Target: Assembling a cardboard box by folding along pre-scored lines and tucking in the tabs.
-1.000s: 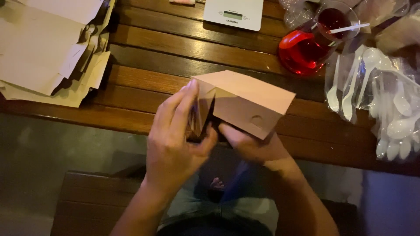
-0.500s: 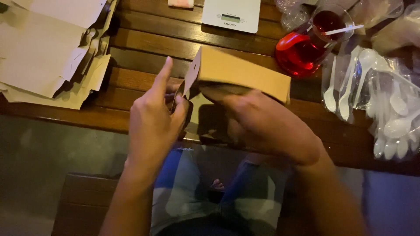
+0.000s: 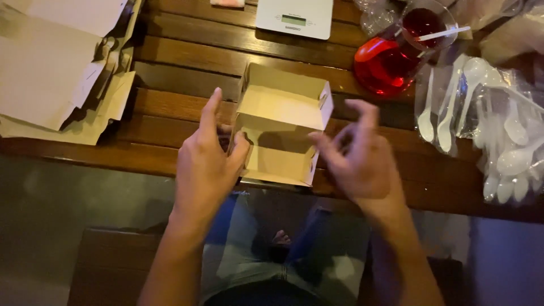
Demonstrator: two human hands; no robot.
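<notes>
Fingers of left hand [image 3: 207,164] touch cardboard box [image 3: 280,127]; right hand [image 3: 362,158] spread, apart.

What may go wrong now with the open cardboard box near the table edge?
The cardboard box sits at the wooden table edge; only the left hand touches it, so it might slip off. The right hand is apart, near the red drink glass, and might knock it, wetting the box.

Open tan cardboard box [image 3: 280,127], upright, on table edge
</notes>
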